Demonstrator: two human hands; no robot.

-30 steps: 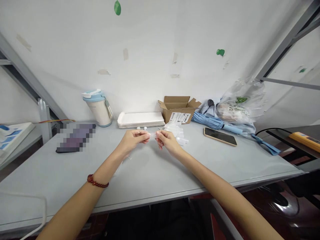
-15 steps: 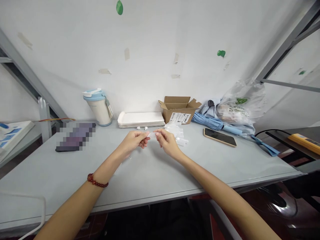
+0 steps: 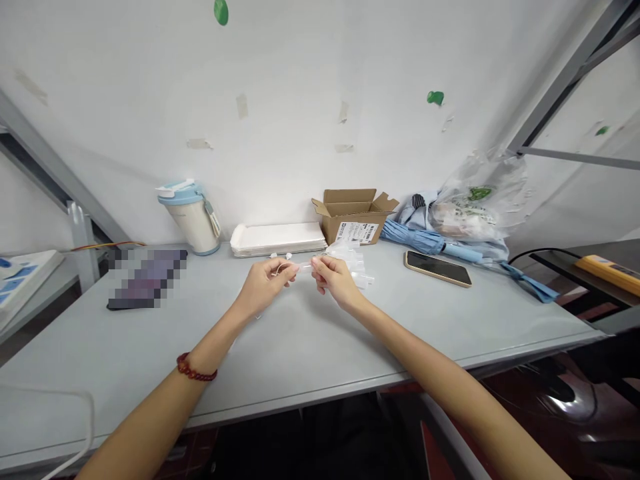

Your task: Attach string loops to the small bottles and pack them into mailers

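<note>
Both my hands meet over the middle of the desk, fingers pinched. A thin, whitish cord-like piece (image 3: 306, 266) spans the short gap between them; its exact kind is too small to make out. My left hand (image 3: 270, 279) grips one end, and a thin white loop (image 3: 281, 267) shows at its fingers. The other end is pinched by my right hand (image 3: 334, 275). Just behind my right hand lies a bunch of clear plastic pieces (image 3: 363, 277), partly hidden by it. Small white bits (image 3: 289, 257) lie beyond my left fingers.
Along the wall stand a blue-lidded tumbler (image 3: 193, 220), a stack of white envelopes (image 3: 280, 239) and an open cardboard box (image 3: 355, 227). To the right are a phone (image 3: 437, 268), a folded blue umbrella (image 3: 415, 237) and a plastic bag (image 3: 480, 207). A blurred dark device (image 3: 147, 279) lies left.
The wider translucent strip between my fingers now appears as a thin line, and a white loop has appeared at my left fingers. The view has shifted slightly.
</note>
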